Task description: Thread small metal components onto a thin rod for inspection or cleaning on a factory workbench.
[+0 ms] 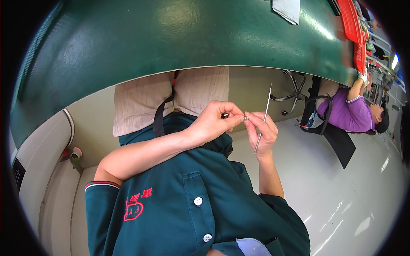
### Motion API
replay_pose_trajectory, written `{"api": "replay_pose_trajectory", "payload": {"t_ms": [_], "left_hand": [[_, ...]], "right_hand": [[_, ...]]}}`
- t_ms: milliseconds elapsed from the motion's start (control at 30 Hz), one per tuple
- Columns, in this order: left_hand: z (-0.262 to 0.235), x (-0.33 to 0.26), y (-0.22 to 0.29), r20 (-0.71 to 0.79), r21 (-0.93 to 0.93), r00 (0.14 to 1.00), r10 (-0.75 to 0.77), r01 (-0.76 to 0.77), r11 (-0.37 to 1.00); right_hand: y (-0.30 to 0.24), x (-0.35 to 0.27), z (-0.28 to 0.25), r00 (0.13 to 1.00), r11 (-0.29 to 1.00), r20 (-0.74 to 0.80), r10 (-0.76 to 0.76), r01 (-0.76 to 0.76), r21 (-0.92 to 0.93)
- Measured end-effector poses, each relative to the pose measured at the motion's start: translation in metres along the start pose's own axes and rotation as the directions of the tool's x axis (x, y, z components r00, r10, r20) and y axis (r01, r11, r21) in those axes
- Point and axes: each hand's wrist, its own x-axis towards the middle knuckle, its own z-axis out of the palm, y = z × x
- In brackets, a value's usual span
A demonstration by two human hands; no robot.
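Note:
My left hand [215, 121] is closed, its thumb and fingertip pinching a tiny shiny metal piece [246, 118]. A dark, glossy object [224, 115] shows between its curled fingers; its kind is unclear. Fingertips of my right hand [264, 133] meet the left ones at the metal piece. Across the right fingers lies a thin metal rod [268, 104], held steeply with its pointed end up and away from me. Both hands are in the air above my lap, short of the table edge.
A green-topped table [128, 47] curves across the far side, with a white paper [287, 9] on it. Red plastic baskets [352, 21] stand at far right. A co-worker in purple [352, 111] sits to the right, near a wheeled chair base [292, 91].

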Motion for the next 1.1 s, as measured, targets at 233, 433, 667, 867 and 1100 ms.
{"api": "replay_pose_trajectory", "payload": {"t_ms": [233, 433, 667, 867, 1100], "left_hand": [[-0.005, 0.001, -0.008, 0.01, -0.001, 1.0, -0.006, 0.006, 1.0], [-0.002, 0.0, -0.004, 0.01, 0.025, 1.0, -0.011, 0.011, 1.0], [-0.002, 0.001, -0.001, 0.041, 0.021, 0.999, -0.002, 0.001, 1.0], [-0.005, -0.017, 0.026, 0.063, -0.116, 0.997, 0.049, -0.042, 0.992], [-0.022, -0.061, 0.091, -0.147, -0.227, 0.913, 0.381, -0.406, 0.885]], "right_hand": [[-0.001, 0.0, 0.003, 0.999, 0.997, -0.017, -0.047, 0.046, -0.056], [-0.002, 0.001, 0.001, 0.995, 0.993, -0.043, -0.094, 0.09, -0.081], [-0.003, 0.005, -0.003, 0.991, 0.983, -0.018, -0.136, 0.133, -0.127], [-0.033, 0.041, -0.011, 0.962, 0.954, 0.081, -0.262, 0.271, -0.131], [-0.104, 0.154, 0.01, 0.828, 0.827, -0.011, -0.561, 0.561, 0.029]]}}
